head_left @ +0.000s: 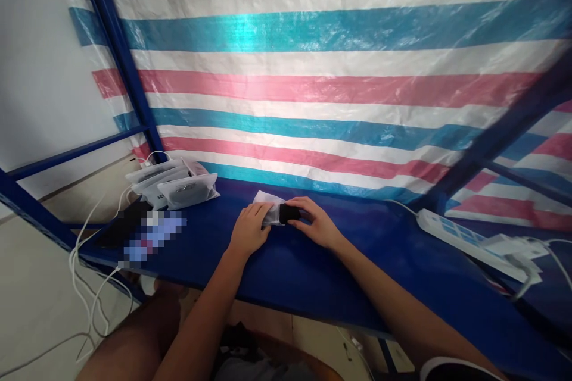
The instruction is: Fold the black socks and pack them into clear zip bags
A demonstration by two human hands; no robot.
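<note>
Over the middle of the blue shelf (pixel 313 286), my left hand (pixel 251 227) is closed on a small whitish translucent plastic bag (pixel 267 198), thumb and fingers at its near side. My right hand (pixel 317 223) pinches a small black object (pixel 289 214) at the bag's right end, fingers above and thumb below. The black piece meets the bag's edge; whether part of it sits inside I cannot tell. Its exact kind does not show, and my fingers cover some of it.
Several filled white bags (pixel 190 190) stand at the back left. In front of them lie a black flat item (pixel 125 225) and a blurred-out device (pixel 154 237) with white cables (pixel 92 286). A white power strip (pixel 469 244) with plugs lies right. Striped sheeting (pixel 313 89) hangs behind.
</note>
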